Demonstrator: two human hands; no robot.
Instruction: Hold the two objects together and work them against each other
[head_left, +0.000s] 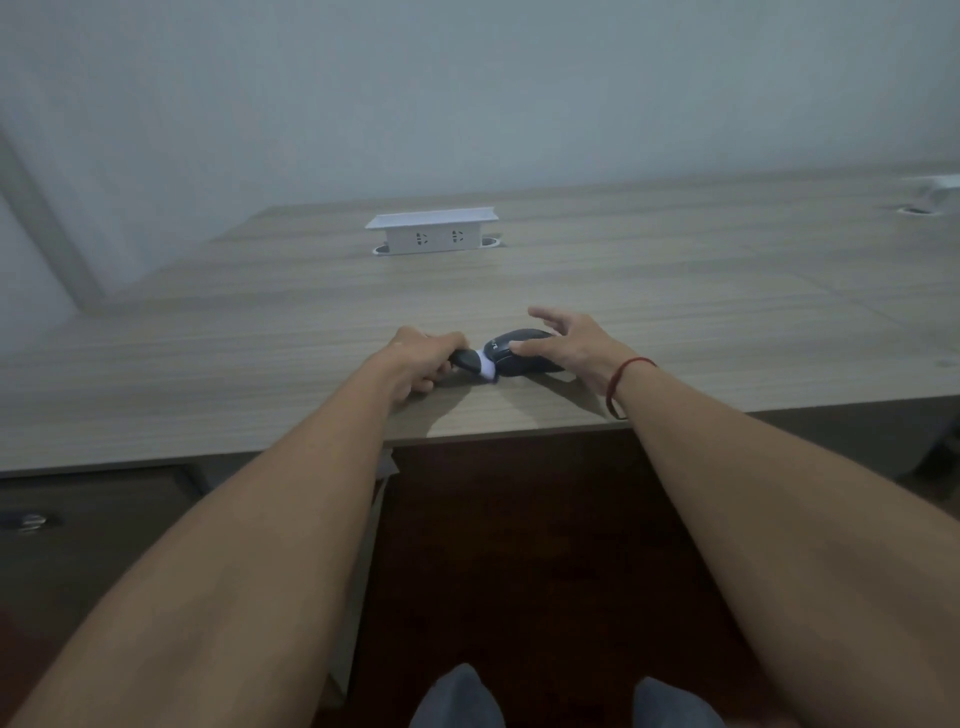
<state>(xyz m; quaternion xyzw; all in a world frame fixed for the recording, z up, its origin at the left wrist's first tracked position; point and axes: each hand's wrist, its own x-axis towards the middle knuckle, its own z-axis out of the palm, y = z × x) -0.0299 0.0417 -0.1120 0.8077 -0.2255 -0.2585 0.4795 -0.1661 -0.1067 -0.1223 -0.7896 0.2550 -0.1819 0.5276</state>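
A black computer mouse (519, 349) lies on the wooden desk (260, 332) near its front edge. My right hand (576, 345) rests over the mouse with the thumb on its top and the fingers spread, straight. My left hand (423, 364) grips a small dark brush-like tool (470, 361) with a white tip. The white tip touches the left end of the mouse. A red string bracelet (626, 379) sits on my right wrist.
A white pop-up socket box (434, 231) stands at the middle back of the desk. Another white fitting (935, 189) shows at the far right. A dark drawer unit (78, 530) sits under the desk at left. My knees (457, 696) show below.
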